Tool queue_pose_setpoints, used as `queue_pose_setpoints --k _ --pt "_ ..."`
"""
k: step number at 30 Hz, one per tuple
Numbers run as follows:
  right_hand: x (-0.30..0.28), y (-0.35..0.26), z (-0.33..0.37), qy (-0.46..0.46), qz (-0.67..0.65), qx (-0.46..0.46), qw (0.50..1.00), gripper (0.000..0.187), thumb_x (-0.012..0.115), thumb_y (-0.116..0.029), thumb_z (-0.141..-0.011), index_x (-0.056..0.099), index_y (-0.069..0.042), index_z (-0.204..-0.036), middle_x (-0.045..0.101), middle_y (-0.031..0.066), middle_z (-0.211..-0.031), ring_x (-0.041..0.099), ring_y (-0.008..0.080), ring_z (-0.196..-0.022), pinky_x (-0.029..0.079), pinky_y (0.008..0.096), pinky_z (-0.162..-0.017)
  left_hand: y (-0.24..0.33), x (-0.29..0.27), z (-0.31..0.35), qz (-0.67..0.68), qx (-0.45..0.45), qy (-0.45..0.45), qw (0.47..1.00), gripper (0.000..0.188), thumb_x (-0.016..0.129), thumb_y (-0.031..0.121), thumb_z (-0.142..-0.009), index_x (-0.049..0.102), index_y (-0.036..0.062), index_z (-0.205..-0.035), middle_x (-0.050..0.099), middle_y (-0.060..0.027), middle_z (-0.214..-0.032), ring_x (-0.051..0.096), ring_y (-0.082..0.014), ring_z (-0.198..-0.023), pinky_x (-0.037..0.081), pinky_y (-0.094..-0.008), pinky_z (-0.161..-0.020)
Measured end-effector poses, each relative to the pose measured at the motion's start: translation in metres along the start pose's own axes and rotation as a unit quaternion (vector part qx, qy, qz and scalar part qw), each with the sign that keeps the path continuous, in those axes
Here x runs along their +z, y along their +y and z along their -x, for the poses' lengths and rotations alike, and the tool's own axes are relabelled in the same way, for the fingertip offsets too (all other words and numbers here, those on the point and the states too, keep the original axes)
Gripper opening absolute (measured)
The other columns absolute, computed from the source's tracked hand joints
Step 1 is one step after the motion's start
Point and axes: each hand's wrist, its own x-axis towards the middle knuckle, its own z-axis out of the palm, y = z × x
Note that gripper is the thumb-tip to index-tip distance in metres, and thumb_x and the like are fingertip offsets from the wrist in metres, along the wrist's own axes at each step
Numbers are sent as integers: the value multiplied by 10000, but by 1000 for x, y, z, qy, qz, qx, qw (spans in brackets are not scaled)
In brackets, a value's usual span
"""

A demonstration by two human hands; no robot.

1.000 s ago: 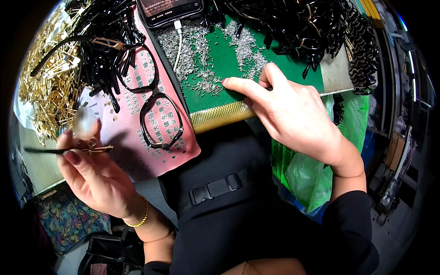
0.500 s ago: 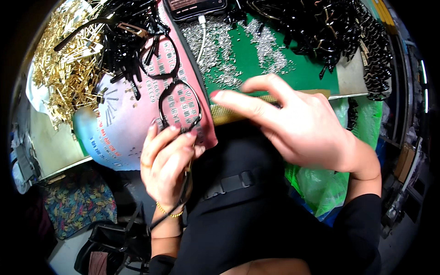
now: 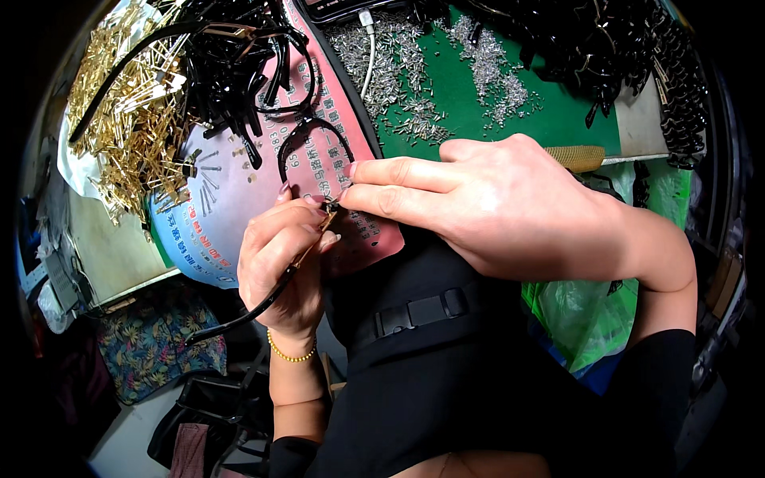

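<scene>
My left hand pinches a black eyeglass frame at the near hinge, where its near temple arm joins the front. That arm, black with a gold-coloured part, slants down to the left past my fingers. The other temple arm stretches out at the upper left. My right hand reaches in from the right, its index and middle fingers close together and their tips at the same hinge. Whatever is between those tips is hidden or too small to name.
Gold-coloured metal pieces lie heaped at far left, beside black temple arms. Tiny silver metal pieces cover parts of a green mat, with a white cable among them. Black frames are piled at far right.
My right hand has come left and down, bringing its fingertips from apart to together at the hinge. The frame has tilted in my left hand, and the near temple arm now points further left.
</scene>
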Motion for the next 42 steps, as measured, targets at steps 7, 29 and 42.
queue_pose_setpoints --k 7,29,42 --pt "-2 1 -4 -14 -24 7 1000 555 708 -67 -776 664 -199 -1312 659 -55 -1332 632 189 -673 558 294 -547 7 -6 -11 -80 26 -62 995 199 689 -106 -856 602 -16 -1010 696 -159 -962 701 -284 -898 567 -483 -959" --pt "13 8 -14 89 154 -91 980 388 701 -254 -809 676 -172 -1187 676 -38 -1090 591 141 -647 483 251 -487 -9 -6 1 -14 -43 -13 999 321 785 -138 -761 638 46 -980 497 -92 -926 673 -229 -836 605 -482 -938" --pt "-16 23 34 167 163 123 965 173 670 -122 -791 603 -63 -939 586 91 -903 659 259 -741 543 348 -545 23 -15 -8 -63 21 36 997 215 757 153 -879 649 11 -1000 625 -139 -1062 676 -350 -1013 523 -549 -1034"
